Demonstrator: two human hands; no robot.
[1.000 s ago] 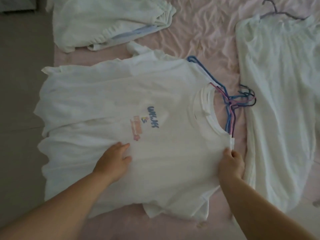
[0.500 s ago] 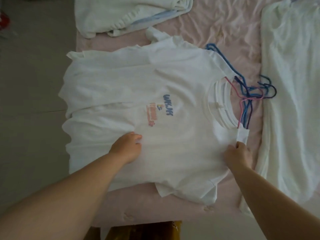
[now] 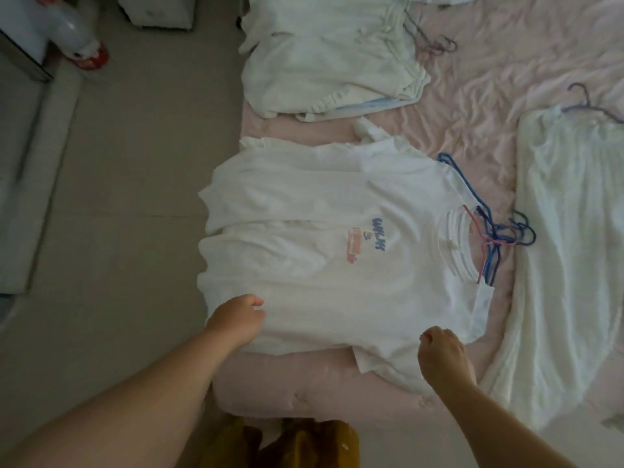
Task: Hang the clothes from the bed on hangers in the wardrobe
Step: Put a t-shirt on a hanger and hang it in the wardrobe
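Stack of white T-shirts flat on bed, hangers through collars. Left hand pinching hem, right hand curled, probably gripping sleeve. Nothing in wardrobe yet; more piles wait.

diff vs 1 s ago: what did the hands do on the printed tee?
Right hand let go of the shoulder edge by the collar and drew back to the near sleeve, fingers curled. Left hand slid toward the hem side, still pressing the printed tee. Tee and hangers stayed put.
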